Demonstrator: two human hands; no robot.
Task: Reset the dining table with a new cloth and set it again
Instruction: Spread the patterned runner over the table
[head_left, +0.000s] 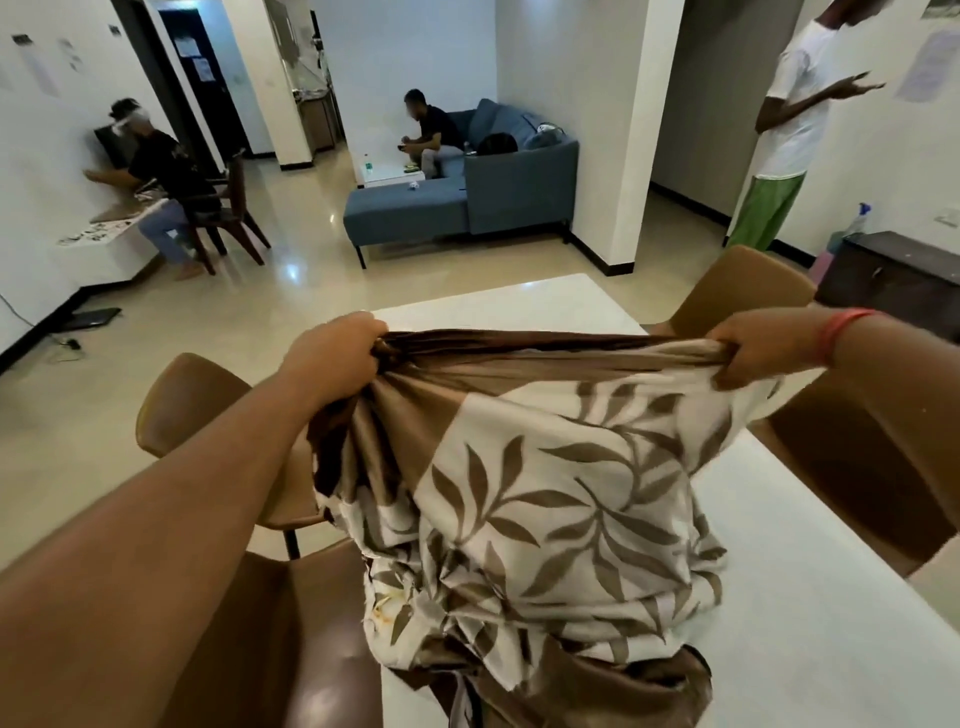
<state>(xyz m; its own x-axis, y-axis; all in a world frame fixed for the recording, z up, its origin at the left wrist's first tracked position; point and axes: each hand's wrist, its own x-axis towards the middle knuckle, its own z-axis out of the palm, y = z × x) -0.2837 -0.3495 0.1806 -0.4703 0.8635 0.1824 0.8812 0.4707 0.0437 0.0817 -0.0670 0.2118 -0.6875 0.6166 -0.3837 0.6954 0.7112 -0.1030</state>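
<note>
Head cam: both hands are up over the white tabletop (810, 597), each clenched on a bunched edge of the cloth (545, 499). Left hand (332, 358) grips the brown border, right hand (753, 348) grips the other end, so the top edge runs taut between them. The leaf-print rest hangs down in folds onto the tabletop's near edge. Brown chairs (192, 395) sit on both sides.
</note>
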